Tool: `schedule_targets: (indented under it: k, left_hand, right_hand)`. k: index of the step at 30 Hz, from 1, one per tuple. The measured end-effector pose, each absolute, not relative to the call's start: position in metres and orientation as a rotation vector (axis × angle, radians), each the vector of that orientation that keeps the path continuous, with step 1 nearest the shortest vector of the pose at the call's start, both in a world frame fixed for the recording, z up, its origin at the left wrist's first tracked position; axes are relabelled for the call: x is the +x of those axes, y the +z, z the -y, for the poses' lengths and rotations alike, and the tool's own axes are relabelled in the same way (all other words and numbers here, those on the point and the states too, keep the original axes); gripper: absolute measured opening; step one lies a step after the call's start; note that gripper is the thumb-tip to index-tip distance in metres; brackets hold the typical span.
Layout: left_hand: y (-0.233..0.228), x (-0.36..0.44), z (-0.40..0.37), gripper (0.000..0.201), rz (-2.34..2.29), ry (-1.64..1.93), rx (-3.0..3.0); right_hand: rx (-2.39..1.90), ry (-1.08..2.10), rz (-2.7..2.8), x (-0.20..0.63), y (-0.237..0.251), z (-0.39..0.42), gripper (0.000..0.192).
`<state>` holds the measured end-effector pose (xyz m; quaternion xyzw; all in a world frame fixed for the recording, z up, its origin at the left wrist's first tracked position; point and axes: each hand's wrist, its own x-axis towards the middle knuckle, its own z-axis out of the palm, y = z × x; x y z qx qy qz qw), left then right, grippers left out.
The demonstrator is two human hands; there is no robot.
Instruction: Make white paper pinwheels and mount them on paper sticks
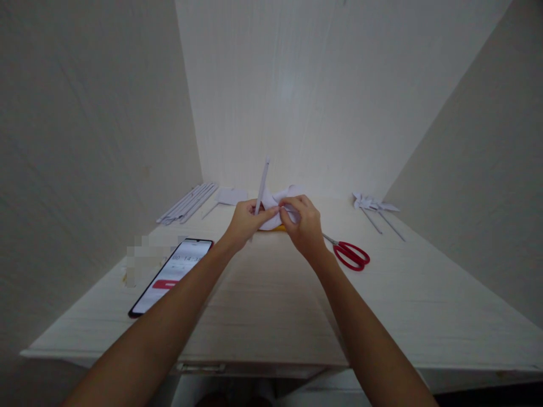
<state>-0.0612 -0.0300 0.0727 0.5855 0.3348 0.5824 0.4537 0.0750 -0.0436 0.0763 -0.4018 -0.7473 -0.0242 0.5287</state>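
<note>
Above the middle of the table, both hands hold a white paper pinwheel (271,199) with curled blades. My left hand (249,219) is closed on its left side, and a rolled paper stick (262,183) slants up from between the same fingers. At the pinwheel's centre, my right hand (302,217) pinches the paper with thumb and fingers. Whether a pin or other small part lies under those fingertips is hidden. Just below the paper shows a yellow thing (278,228), mostly covered. Scissors (351,255) with red handles lie right of my right hand.
A phone (169,277) showing a timer lies left of my left forearm. Several rolled paper sticks (189,202) are stacked at the back left, beside paper sheets (231,196). Pinwheels on sticks (368,202) lie at the back right. Walls enclose the table (271,316) on three sides.
</note>
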Motion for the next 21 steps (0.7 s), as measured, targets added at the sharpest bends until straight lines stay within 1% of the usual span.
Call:
schedule_targets:
  k: [4,15,21]
  left_hand:
    - [0.0727,-0.0656,0.0281,0.035,-0.76,1.47,1.442]
    - [0.0691,-0.0656,0.0252,0.031,-0.954,1.574,1.494]
    - [0.0695,-0.0668,0.0248,0.031,-0.997,1.515,1.51]
  right_hand:
    - [-0.923,-0.034,1.777,0.0747,0.0776,0.0442,0.013]
    - [-0.841,0.054,1.76,0.0747,0.0767,0.0423,0.012]
    - [-0.896,0.086,1.747,0.0747,0.075,0.0416,0.013]
